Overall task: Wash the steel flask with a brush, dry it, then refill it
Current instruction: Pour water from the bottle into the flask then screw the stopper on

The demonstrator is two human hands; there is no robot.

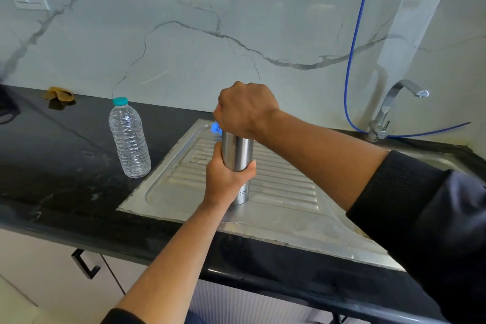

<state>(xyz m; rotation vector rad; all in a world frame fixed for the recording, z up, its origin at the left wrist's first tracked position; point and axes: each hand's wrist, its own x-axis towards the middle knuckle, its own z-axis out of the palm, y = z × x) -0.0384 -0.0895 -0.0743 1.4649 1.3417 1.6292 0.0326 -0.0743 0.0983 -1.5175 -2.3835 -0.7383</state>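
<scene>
Black countertop (65,166). Ribbed steel drainboard (284,192). Plastic water bottle (129,139) upright beside it. Steel flask (238,155) upright on drainboard. Left hand (226,176) wrapped round flask middle. Right hand (246,108) fisted over flask top, contents hidden. Blue bristles (215,127) behind.

Silver flask (237,155), teal-capped clear bottle (129,139), black countertop (65,166), grey-veined white wall (184,34)

Brushed steel flask (238,155), clear ribbed plastic bottle (129,139), glossy black countertop (65,166)
</scene>
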